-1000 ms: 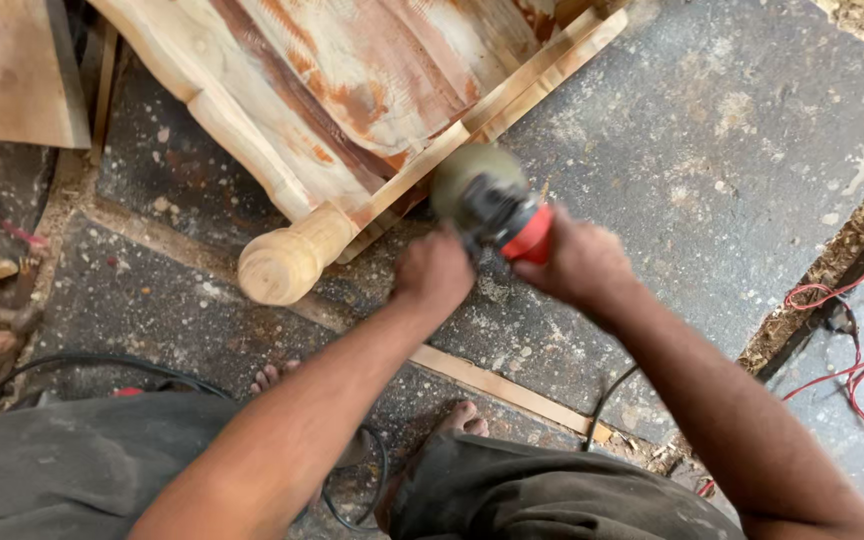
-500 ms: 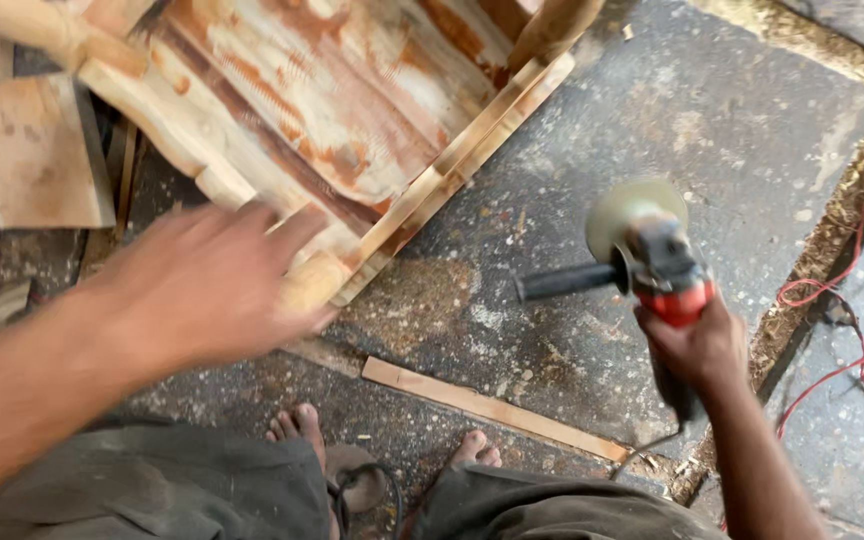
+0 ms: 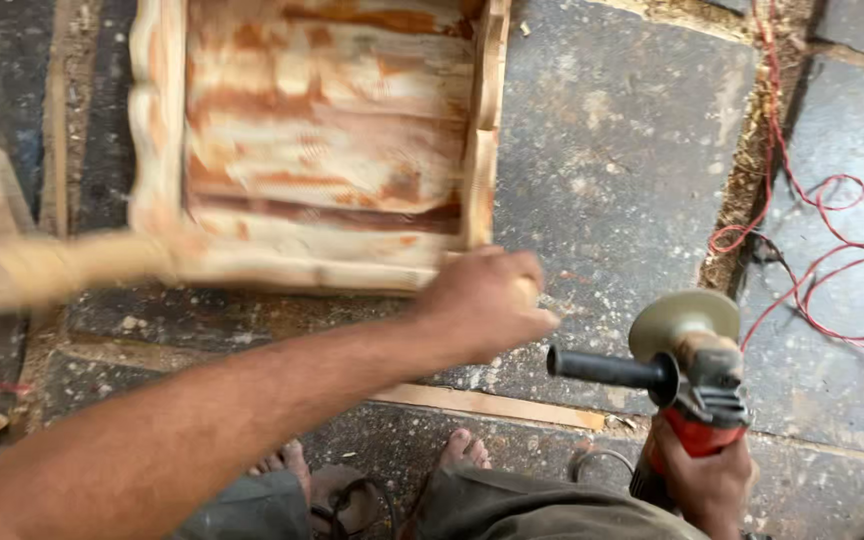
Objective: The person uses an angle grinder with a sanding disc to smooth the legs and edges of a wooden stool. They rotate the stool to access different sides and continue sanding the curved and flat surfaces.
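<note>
Left hand (image 3: 487, 300) clamps the stiff, likely heavy frame's (image 3: 322, 150) corner (a sound hold); right hand (image 3: 707, 480) grips the grinder (image 3: 687, 370).

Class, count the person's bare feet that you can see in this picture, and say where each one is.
2. One foot shows under the left forearm at the bottom edge; the other foot is right of it, below the thin wooden strip. Both are partly hidden by trousers.
</note>
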